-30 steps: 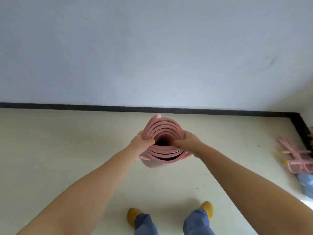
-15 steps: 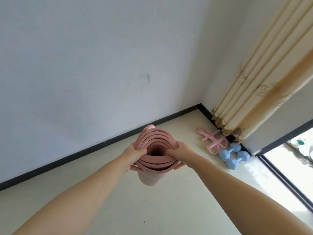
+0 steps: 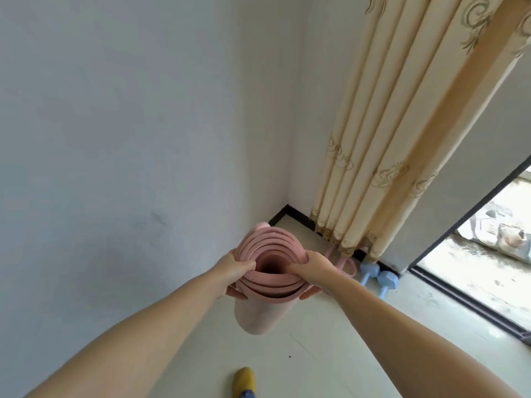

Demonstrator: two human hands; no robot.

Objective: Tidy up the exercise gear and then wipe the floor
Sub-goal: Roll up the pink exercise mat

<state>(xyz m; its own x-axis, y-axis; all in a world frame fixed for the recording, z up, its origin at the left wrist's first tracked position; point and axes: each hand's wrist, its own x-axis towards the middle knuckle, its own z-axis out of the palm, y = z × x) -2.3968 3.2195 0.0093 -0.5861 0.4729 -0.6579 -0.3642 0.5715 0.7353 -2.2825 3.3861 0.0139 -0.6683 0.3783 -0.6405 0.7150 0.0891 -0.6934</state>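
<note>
Pink rolled mat (image 3: 268, 275) is upright, clear of the floor (image 3: 330, 349) near the room corner, your left hand (image 3: 235, 271) and right hand (image 3: 311, 272) both pinching its top rim — loosen either and the coil likely springs open.

The rolled mat (image 3: 263, 308) stands on end in front of the room's corner (image 3: 287, 206), with the left hand (image 3: 234, 275) and right hand (image 3: 311, 272) on either side of its top. Right of the mat, two dumbbells (image 3: 379, 278) lie on the floor (image 3: 330, 354) at the foot of the curtain (image 3: 402, 139), just beside a looped band (image 3: 343, 264). A shoe (image 3: 244, 379) is on the floor nearer than the mat.
</note>
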